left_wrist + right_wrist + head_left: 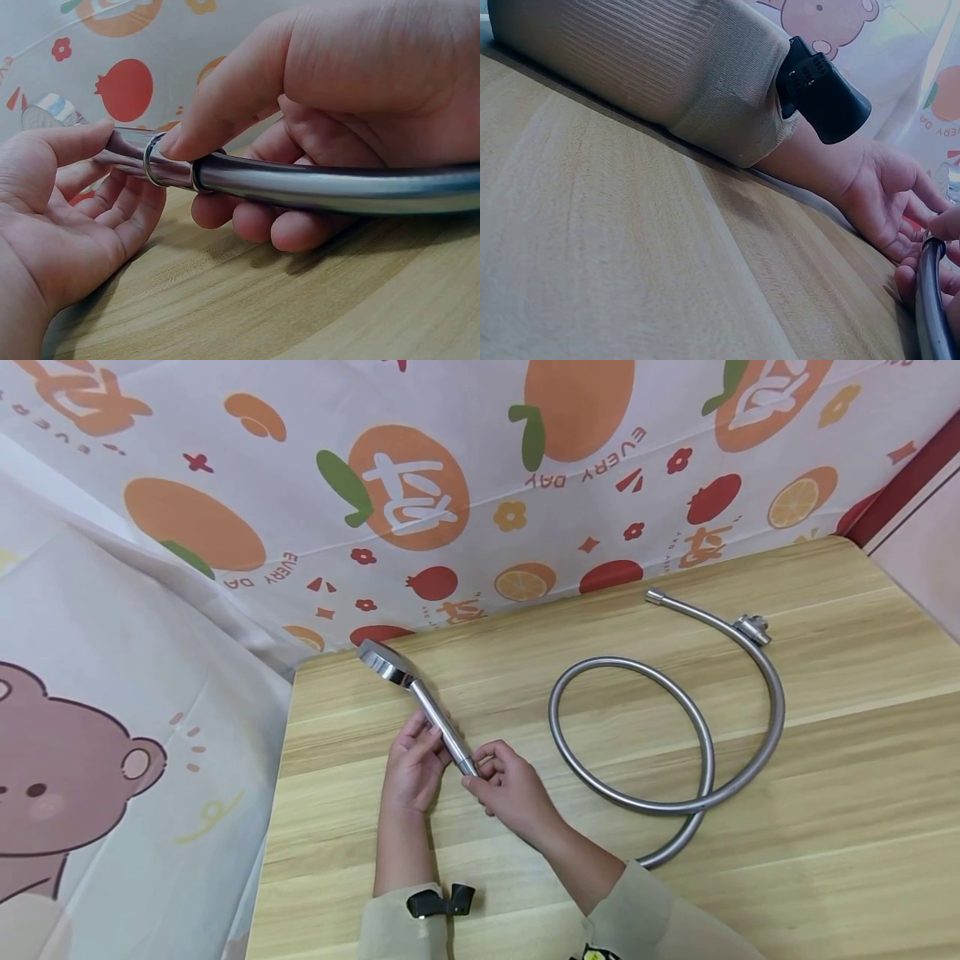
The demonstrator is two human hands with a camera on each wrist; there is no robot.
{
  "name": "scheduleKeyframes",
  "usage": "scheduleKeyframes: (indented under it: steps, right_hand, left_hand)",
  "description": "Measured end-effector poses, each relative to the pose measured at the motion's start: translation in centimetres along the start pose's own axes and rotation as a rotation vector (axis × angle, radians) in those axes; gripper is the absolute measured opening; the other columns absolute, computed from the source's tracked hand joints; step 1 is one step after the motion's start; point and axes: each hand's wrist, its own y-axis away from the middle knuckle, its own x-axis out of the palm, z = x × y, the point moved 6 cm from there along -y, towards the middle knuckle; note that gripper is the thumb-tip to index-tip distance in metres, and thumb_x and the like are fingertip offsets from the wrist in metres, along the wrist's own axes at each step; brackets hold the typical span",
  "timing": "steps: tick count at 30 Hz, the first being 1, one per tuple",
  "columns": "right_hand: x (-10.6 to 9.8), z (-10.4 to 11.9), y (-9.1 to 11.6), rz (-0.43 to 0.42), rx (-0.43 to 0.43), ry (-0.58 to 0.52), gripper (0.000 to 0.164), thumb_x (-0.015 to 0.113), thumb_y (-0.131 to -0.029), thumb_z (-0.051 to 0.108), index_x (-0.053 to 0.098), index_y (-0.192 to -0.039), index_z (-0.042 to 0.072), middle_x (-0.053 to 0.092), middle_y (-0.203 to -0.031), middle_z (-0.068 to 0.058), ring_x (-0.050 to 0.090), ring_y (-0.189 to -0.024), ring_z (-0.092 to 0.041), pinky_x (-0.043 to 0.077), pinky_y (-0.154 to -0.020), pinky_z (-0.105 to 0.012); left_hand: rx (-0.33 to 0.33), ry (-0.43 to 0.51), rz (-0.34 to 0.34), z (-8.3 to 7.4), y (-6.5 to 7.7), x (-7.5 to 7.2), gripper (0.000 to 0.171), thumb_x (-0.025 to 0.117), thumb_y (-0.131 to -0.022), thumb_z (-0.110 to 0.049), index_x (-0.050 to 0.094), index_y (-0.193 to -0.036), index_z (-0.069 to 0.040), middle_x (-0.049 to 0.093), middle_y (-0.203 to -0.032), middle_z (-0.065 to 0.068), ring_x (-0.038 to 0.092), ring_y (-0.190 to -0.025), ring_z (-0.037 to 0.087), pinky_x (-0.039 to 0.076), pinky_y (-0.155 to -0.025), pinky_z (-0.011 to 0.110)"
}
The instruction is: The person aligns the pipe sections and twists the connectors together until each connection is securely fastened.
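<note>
My left hand [415, 767] grips the chrome handle of a shower head [442, 718], its round head tilted up to the far left. At the lower end of the handle, my right hand [510, 789] pinches the end of a metal shower hose [630, 664]. In the left wrist view the hose's collar [196, 177] sits up against the handle, a bright ring beside the right thumb. Whether the thread is engaged cannot be seen. From the right hand the hose [337, 187] runs off to the right. The right wrist view catches the left hand [885, 199] and part of the hose [930, 307].
The hose lies in a loop on the wooden table [862, 760], its free end fitting [655, 597] near the back edge. A small chrome bracket [753, 628] touches the hose at the right. A fruit-patterned cloth [480, 552] hangs behind; a bear-printed cloth [172, 693] is at left.
</note>
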Motion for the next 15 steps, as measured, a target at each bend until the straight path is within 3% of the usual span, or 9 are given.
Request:
scheduleKeyframes:
  steps: [15]
  right_hand:
    - [0.01,-0.07,-0.04,-0.003,-0.001,0.0,0.027,0.072,-0.09,0.023,0.057,-0.112,0.02,0.066,-0.085,-0.002,0.057,-0.06,-0.014,0.051,-0.053,-0.025]
  left_hand:
    - [-0.009,0.009,-0.017,0.12,-0.07,-0.1,0.057,0.049,-0.098,0.004,0.026,-0.15,0.005,0.067,-0.103,0.003,0.066,-0.092,0.016,0.055,-0.073,0.027]
